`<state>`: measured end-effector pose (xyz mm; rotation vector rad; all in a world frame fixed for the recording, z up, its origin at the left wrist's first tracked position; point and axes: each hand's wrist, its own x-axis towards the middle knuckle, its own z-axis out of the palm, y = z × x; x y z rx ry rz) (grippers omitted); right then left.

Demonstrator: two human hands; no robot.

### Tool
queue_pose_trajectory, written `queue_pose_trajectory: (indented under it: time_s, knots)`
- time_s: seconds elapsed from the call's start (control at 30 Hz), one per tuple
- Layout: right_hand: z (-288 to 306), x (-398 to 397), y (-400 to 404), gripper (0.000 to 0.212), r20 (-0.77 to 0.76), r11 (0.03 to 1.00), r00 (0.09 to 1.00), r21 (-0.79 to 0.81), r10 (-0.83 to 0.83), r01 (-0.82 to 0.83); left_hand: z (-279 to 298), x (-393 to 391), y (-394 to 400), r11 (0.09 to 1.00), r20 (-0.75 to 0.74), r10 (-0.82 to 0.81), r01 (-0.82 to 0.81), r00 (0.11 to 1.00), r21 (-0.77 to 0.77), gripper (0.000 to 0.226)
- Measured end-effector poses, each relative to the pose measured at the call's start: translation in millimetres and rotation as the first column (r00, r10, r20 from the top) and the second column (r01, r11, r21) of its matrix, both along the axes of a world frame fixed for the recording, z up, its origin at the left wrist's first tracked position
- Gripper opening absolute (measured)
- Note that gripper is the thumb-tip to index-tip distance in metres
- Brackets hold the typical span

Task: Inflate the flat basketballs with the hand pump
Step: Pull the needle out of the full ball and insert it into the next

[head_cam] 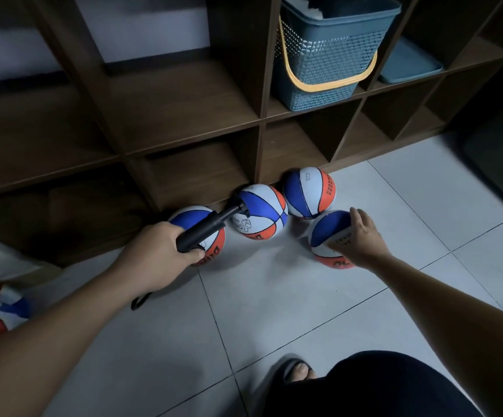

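Our left hand (157,257) grips the black cylindrical hand pump (205,230), its long axis aimed up-right toward the shelf foot. Our right hand (361,239) rests with relaxed fingers on the nearest blue-white-orange rubber basketball (328,233), well right of the pump's nozzle.

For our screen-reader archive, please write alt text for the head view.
A person's left hand grips a black hand pump while the right hand rests on one of four blue, white and orange basketballs on a white tiled floor beside dark wooden shelves.
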<state>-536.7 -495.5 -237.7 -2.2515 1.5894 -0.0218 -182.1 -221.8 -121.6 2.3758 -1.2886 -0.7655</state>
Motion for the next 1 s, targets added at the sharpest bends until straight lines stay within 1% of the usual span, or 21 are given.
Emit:
queue_pose_trajectory:
  time_s: [0.1, 0.17, 0.27, 0.33, 0.4, 0.5, 0.6, 0.63, 0.67, 0.7, 0.77, 0.87, 1.0]
  knots:
    - [29, 18, 14, 0.102, -0.012, 0.996, 0.996, -0.03, 0.088, -0.089, 16, 6, 15, 1.0, 0.018, 0.026, -0.025, 1.0, -0.017, 0.038]
    - [56, 44, 29, 0.095, 0.001, 0.974, 0.975, -0.039, 0.222, -0.222, 29, 15, 31, 0.998, 0.037, 0.058, -0.057, 0.998, -0.025, 0.039]
    - [104, 104, 63, 0.085, 0.029, 0.893, 0.893, -0.018, 0.449, -0.449, 51, 38, 65, 0.993, 0.078, 0.114, -0.114, 0.99, -0.014, 0.038]
    - [138, 154, 97, 0.076, 0.02, 0.796, 0.795, -0.012, 0.606, -0.606, 68, 61, 97, 0.989, 0.1, 0.144, -0.146, 0.985, 0.016, 0.037]
    - [168, 206, 139, 0.066, -0.015, 0.661, 0.662, -0.024, 0.75, -0.75, 87, 91, 137, 0.981, 0.127, 0.182, -0.188, 0.975, 0.04, 0.035]
    - [196, 276, 208, 0.061, -0.044, 0.463, 0.463, -0.013, 0.885, -0.886, 109, 142, 212, 0.96, 0.177, 0.261, -0.275, 0.949, 0.059, 0.035]
    - [191, 342, 277, 0.056, -0.061, 0.261, 0.259, 0.027, 0.964, -0.965, 119, 183, 291, 0.924, 0.165, 0.36, -0.376, 0.918, 0.073, 0.032]
    - [185, 363, 301, 0.057, -0.075, 0.204, 0.2, 0.045, 0.977, -0.978, 120, 194, 315, 0.907, 0.154, 0.395, -0.411, 0.906, 0.087, 0.03]
    - [176, 382, 324, 0.062, -0.088, 0.155, 0.15, 0.052, 0.985, -0.987, 119, 203, 339, 0.889, 0.148, 0.428, -0.444, 0.892, 0.11, 0.029]
    - [164, 400, 347, 0.067, -0.096, 0.128, 0.122, 0.065, 0.988, -0.99, 117, 211, 360, 0.872, 0.145, 0.451, -0.47, 0.88, 0.138, 0.028]
    - [138, 428, 392, 0.074, -0.056, 0.101, 0.095, 0.105, 0.994, -0.989, 110, 224, 398, 0.84, 0.145, 0.485, -0.505, 0.863, 0.198, 0.029]
    - [89, 459, 451, 0.076, 0.07, 0.103, 0.114, 0.148, 0.991, -0.984, 96, 233, 433, 0.814, 0.162, 0.484, -0.511, 0.86, 0.277, 0.029]
    - [33, 495, 500, 0.109, 0.101, 0.171, 0.191, 0.176, 0.976, -0.969, 78, 244, 453, 0.818, 0.155, 0.467, -0.492, 0.87, 0.297, 0.026]
